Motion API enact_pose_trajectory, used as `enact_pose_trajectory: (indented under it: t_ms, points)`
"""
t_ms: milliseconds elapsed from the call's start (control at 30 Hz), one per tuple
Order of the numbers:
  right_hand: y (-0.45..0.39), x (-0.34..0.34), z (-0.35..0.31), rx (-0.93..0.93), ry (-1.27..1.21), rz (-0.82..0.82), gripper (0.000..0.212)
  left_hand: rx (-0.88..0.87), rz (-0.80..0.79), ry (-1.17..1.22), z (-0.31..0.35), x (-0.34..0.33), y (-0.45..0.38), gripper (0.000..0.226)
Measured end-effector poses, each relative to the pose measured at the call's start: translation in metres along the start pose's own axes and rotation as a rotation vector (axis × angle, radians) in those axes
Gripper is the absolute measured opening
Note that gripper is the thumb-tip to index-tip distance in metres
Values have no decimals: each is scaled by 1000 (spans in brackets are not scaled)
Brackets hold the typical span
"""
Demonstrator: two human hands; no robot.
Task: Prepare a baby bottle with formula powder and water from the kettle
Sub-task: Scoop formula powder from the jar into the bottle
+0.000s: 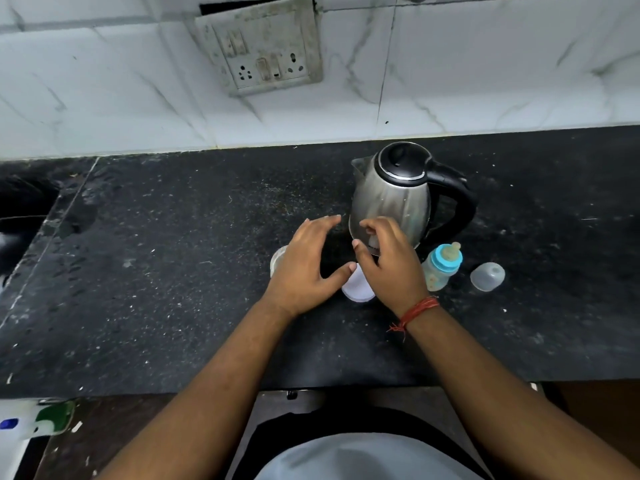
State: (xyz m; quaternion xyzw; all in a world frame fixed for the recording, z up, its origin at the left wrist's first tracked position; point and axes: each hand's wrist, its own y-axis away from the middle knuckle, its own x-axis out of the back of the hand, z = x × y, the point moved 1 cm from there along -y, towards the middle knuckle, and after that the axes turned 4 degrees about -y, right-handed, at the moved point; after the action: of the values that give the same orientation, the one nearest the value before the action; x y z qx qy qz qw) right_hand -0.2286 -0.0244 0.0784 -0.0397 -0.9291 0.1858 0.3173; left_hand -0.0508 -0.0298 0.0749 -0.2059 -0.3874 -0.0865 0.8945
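both hands (346, 265) hover open before kettle (394, 195).

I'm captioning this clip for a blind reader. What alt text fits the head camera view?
Two bare hands, left hand and right hand, hover open over a small white container on a black counter. Behind stands a steel kettle; to its right, a capped baby bottle and clear dome cap.
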Motion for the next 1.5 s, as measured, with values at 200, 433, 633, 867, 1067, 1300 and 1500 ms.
enact_pose_trajectory:
  t_ms: [200, 433, 633, 867, 1067, 1300, 1500]
  points:
    - [4, 31, 11, 81, 13, 142, 14, -60, -70, -12, 24, -21, -13, 66]
    - [16, 76, 44, 37, 122, 381, 23, -97, -230, 1, 58, -65, -29, 61]
    - [34, 86, 76, -191, 215, 176, 47, 50, -398, 98, 69, -111, -39, 73]
    - [32, 92, 77, -234, 168, 68, 36, 112, -418, 238, 72, -123, -39, 60]
    - [20, 87, 55, -283, -120, 210, 32, 222, -297, 378, 78, -109, -37, 54]
    - [1, 78, 32, -491, -346, 110, 31, 122, -137, 173, 89, -80, -39, 52]
    - [-9, 72, 12, -650, -792, 128, 32, 65, -35, -144, 94, -66, -42, 55]
